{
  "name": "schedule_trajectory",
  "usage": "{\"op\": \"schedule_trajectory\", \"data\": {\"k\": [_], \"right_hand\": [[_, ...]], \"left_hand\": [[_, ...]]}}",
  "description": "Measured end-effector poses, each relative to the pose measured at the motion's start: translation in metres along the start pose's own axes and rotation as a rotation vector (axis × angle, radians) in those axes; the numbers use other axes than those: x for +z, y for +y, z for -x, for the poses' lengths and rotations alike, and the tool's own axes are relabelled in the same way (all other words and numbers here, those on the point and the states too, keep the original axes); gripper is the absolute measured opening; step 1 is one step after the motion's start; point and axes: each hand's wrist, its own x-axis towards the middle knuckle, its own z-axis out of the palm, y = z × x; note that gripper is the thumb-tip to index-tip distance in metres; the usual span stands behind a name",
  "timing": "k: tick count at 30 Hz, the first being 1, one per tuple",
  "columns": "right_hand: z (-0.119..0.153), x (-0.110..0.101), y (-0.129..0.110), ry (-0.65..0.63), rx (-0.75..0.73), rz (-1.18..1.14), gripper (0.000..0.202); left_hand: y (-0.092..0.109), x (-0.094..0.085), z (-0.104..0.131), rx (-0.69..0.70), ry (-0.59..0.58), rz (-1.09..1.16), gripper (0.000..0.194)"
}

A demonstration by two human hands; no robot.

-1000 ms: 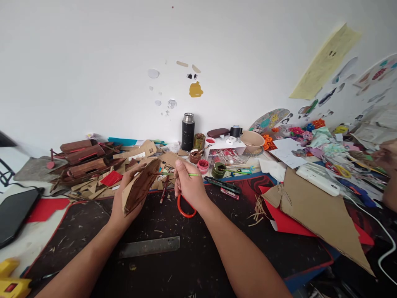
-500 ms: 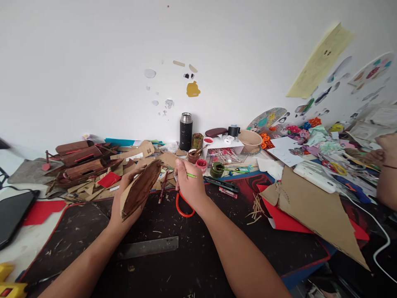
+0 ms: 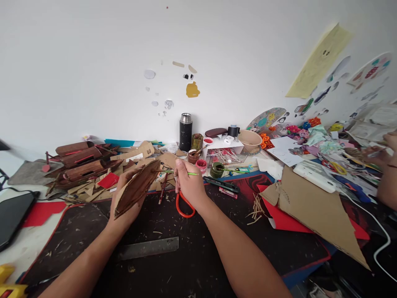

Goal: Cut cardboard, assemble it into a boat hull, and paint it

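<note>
My left hand (image 3: 128, 207) is wrapped round a boat-shaped cardboard piece (image 3: 138, 188), tilted up, its inner face painted brown. In my right hand (image 3: 189, 182) is a thin paintbrush (image 3: 192, 174) with a green handle, pinched between thumb and fingers. The brush tip points left and meets the upper edge of the cardboard piece; whether it touches is hard to tell. Just below my right hand shows an orange-red loop (image 3: 185, 216), partly hidden by the fingers. Beyond that hand stands an open jar of brown paint (image 3: 193, 156) with a brush in it.
A clear ruler (image 3: 149, 248) lies on the dark mat (image 3: 198, 269). Brown cardboard boats (image 3: 82, 159) and scraps are heaped at left. A black flask (image 3: 185, 134) and paint jars stand behind. Cardboard sheet (image 3: 313, 211) lies at right, near another person's hand (image 3: 391, 142).
The cardboard piece has tilted, its lower end shifting left. More of the brush now shows between it and my right hand, which has hardly moved.
</note>
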Motion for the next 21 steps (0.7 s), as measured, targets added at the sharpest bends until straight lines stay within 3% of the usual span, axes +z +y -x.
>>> {"op": "schedule_trajectory", "data": {"k": [4,12,21], "right_hand": [[-0.0005,-0.0003,0.0,0.031,-0.018,0.028,0.064],[0.0004,0.0047,-0.0035,-0.062,0.085,-0.113,0.062],[-0.0022,-0.0012,-0.003,0.05,-0.025,-0.008,0.061]], "left_hand": [[-0.0034,0.0012,0.0016,0.027,-0.015,0.005,0.044],[0.0023,0.0013,-0.003,0.002,0.003,0.038,0.042],[0.0062,0.0039,-0.0004,0.0,0.018,0.033,0.048]]}}
